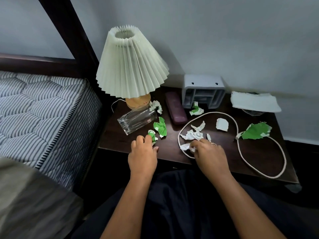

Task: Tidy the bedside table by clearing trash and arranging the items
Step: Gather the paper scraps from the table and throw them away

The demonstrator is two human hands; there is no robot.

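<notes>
**2 hands, 2 scraps at the near edge**

Both hands work the front of the bedside table point(259, 152). The right hand point(209, 152) has its fingertips curled round a crumpled white scrap point(185, 147) and pinches it. That scrap sits right at the near-left bend of the white cable point(240, 144), so lifting it looks likely to brush the cord.

The left hand point(142, 152) has bent fingers whose tips rest on a small green scrap point(152, 135). The thumb lies off to the right, clear of the paper, and I cannot tell whether the grip has closed.

The relation that matters is that the green scrap lies straight ahead of the left fingertips, away from the body. Just beyond it are a larger green scrap point(160, 126) and a glass point(137, 120) on its side, its long axis running from near-left to far-right. A forward sweep could set the glass rolling, so drawing the scrap back toward the body seems safer.

The left hand is nearer those 2 green pieces. The right hand is nearer the loose white scraps point(193, 134) inside the cable loop.

More trash waits further out: a green piece point(196, 109) by the grey organiser point(203, 94) and a flat green sheet point(255, 131) at the right. By my reckoning, clearing has barely started.
</notes>
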